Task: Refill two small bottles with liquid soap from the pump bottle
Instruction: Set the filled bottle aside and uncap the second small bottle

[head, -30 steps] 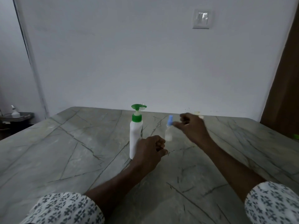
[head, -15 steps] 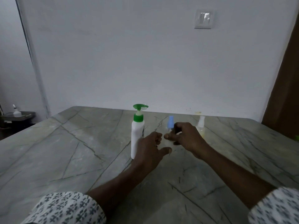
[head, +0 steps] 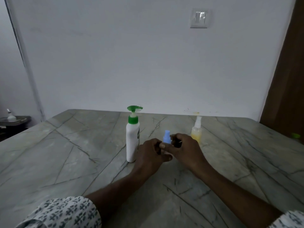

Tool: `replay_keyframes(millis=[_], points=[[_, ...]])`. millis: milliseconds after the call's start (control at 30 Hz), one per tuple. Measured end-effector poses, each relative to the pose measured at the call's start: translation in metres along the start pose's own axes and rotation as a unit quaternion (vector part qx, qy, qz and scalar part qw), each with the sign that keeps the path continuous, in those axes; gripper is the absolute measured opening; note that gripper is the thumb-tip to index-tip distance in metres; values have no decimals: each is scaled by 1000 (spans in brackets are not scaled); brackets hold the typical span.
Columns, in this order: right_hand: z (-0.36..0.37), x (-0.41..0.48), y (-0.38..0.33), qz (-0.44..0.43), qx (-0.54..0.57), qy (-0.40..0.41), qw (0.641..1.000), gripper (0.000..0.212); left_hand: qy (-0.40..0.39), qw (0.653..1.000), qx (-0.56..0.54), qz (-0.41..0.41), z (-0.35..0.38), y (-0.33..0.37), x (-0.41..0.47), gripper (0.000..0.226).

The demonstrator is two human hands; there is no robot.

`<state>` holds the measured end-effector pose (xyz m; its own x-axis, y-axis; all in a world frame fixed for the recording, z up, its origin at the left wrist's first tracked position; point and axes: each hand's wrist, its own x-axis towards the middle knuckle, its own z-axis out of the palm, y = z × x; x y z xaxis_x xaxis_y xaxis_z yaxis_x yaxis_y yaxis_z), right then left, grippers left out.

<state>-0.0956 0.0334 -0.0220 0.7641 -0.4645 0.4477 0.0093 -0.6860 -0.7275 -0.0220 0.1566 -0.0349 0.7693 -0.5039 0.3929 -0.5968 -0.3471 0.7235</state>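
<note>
A white pump bottle [head: 132, 142] with a green pump head stands upright on the marble table [head: 65, 153]. Just right of it, both my hands meet around a small bottle with a blue spray cap [head: 167, 139]; only the cap shows above my fingers. My left hand [head: 150, 155] wraps the bottle's body from the left. My right hand [head: 185, 150] grips it from the right, fingers by the cap. A second small bottle [head: 196, 130], holding yellow liquid under a white spray top, stands apart behind my right hand.
A white wall with a light switch [head: 199, 18] rises behind the table's far edge. A brown door [head: 286, 79] is at the right, with a small green object [head: 296, 135] near the table's right edge. A dark side stand [head: 13, 121] sits far left.
My right hand brought the blue-capped bottle nearer and lower, and my left hand opened and closed around it. The yellow bottle, hidden before, is now uncovered.
</note>
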Motion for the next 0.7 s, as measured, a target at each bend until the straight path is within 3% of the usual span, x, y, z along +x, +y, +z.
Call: replay_keyframes(millis=[67,200,433,533,600,700], points=[[0,5,-5,-28,-14,38,999,32,0,1000,5,-8,0,-1,1,33],[4,9,-8,-57,-20,38,997,28,-4,1000,0,-9,-1,-2,2,35],[-13,16,-5,-62,-8,-70,996,19,-24,1000,2,-20,-2,1,0,34],[-12,9,-8,-12,37,-121,992,47,-22,1000,3,-9,-3,1,-1,31],[-6,6,-10,-13,39,-93,995,69,-17,1000,5,-2,-3,0,0,30],[0,6,-8,-27,66,-44,996,75,-13,1000,-2,-13,-2,-1,0,32]])
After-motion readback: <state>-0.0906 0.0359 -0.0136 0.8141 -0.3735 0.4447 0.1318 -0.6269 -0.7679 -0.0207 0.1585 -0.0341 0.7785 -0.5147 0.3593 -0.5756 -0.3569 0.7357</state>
